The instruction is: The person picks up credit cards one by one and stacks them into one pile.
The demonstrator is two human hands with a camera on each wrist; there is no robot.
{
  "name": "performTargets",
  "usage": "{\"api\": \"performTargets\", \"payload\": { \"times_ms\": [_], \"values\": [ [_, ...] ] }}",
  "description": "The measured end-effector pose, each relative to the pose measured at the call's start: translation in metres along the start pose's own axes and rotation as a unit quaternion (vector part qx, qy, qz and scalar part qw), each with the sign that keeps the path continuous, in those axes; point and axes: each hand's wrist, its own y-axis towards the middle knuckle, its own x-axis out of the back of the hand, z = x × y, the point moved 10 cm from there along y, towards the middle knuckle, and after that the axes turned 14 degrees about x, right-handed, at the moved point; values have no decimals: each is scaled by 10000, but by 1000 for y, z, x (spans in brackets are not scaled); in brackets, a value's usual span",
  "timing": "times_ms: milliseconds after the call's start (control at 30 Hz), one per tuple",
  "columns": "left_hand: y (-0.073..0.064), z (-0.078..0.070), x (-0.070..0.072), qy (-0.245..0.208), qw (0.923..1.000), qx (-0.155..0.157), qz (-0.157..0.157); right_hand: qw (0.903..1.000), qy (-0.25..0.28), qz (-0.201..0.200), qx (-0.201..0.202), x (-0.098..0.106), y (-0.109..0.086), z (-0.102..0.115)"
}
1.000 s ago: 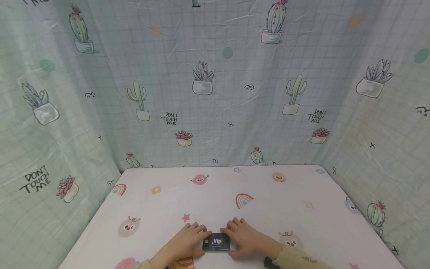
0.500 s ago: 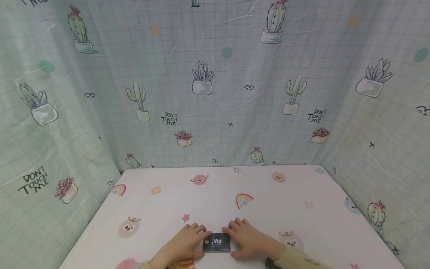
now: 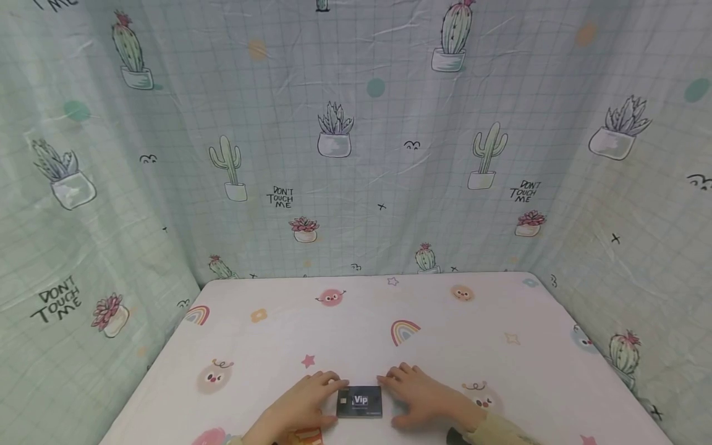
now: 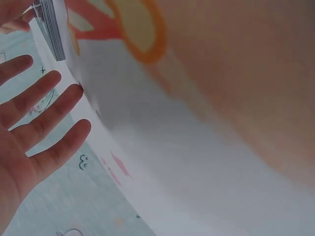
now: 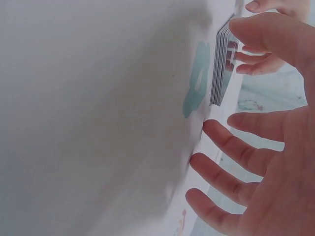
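A neat stack of dark cards (image 3: 360, 408) lies flat on the table at front centre, its top card printed "Vip" with a chip at left. Many thin layers show along the edge of the stack (image 5: 222, 66) in the right wrist view. My left hand (image 3: 303, 400) rests at the stack's left side, index fingertip by its upper corner; contact there cannot be made out. In the left wrist view its fingers (image 4: 54, 118) are spread and relaxed. To the right, my right hand (image 3: 423, 398) stands slightly apart from the stack, fingers spread and loosely bent, holding nothing.
A white table (image 3: 356, 334) with printed rainbows, stars and faces spreads out around the hands. Cactus-patterned cloth (image 3: 356, 216) hangs behind it and along both sides. A black band (image 3: 456, 437) shows at the right wrist.
My right hand has slid a little to the right, opening a gap between its fingers and the stack. The left hand and the cards have hardly moved.
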Motion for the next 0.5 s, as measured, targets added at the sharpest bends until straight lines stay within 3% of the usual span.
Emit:
{"api": "performTargets", "payload": {
  "times_ms": [167,367,500],
  "values": [
    [-1,3,1,-37,10000,78,4,9999,144,25,-80,-3,-4,-3],
    [-5,3,7,-48,9997,-16,-248,9998,39,-196,-51,2,-10,-4],
    [-10,8,14,-215,9989,131,-405,9992,161,-253,-270,3,-16,-10]
  ]
}}
